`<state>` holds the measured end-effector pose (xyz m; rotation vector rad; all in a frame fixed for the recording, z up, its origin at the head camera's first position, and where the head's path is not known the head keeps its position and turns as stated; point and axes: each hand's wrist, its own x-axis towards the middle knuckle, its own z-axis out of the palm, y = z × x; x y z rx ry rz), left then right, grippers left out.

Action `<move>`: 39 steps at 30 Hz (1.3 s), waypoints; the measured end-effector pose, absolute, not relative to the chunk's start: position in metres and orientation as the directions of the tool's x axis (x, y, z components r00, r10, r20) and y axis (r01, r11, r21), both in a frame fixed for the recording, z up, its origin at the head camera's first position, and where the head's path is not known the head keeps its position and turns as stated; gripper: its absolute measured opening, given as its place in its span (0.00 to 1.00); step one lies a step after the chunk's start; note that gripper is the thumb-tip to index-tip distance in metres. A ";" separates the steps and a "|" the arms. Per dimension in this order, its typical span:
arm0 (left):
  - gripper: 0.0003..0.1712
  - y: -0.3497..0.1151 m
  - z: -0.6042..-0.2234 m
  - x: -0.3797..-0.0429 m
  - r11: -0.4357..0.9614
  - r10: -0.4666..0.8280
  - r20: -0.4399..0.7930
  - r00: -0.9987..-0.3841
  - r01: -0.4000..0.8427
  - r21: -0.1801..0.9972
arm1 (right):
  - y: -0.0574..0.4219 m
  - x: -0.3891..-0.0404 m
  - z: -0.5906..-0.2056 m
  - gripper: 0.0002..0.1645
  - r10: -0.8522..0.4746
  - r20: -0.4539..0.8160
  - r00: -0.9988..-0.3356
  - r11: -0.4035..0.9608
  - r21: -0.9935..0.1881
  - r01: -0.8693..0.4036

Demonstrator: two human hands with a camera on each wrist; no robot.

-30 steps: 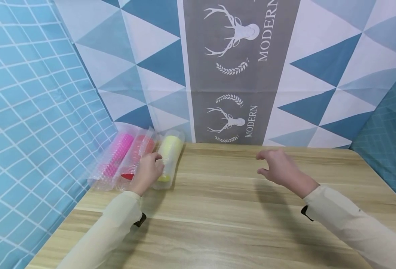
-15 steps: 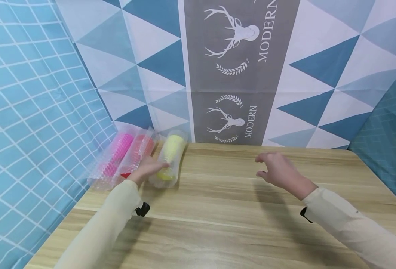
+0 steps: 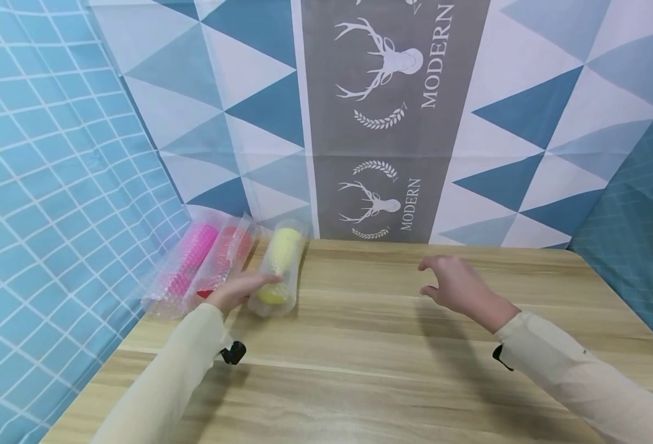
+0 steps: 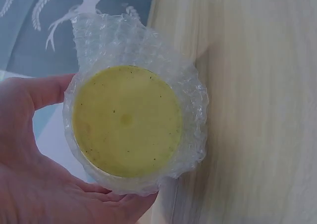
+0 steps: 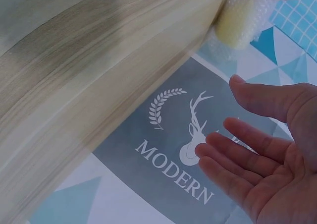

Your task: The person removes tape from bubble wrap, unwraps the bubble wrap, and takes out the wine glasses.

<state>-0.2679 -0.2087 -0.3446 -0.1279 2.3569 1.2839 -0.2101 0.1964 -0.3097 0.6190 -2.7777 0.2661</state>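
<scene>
Left wrist, hand [image 4: 30, 167] gripping yellow cylinder [image 4: 126, 127], bubble-wrapped

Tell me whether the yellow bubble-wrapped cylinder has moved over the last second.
Yes: in the head view, the yellow cylinder has shifted slightly to the right, nearer the grey wall panel.
</scene>
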 end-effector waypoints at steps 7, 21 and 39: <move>0.37 -0.191 -0.348 -0.256 0.555 0.161 -0.412 -0.897 -0.262 0.789 | 0.191 -0.213 -0.306 0.20 -0.385 0.282 -0.879 0.891 -0.133 -0.434; 0.32 -0.155 -0.352 -0.236 0.593 0.193 -0.398 -0.897 -0.216 0.775 | 0.185 -0.223 -0.303 0.20 -0.359 0.311 -0.880 0.883 -0.193 -0.428; 0.20 -0.129 -0.358 -0.224 0.535 0.276 -0.378 -0.884 -0.186 0.824 | 0.165 -0.247 -0.311 0.20 -0.204 0.344 -0.917 0.837 -0.424 -0.345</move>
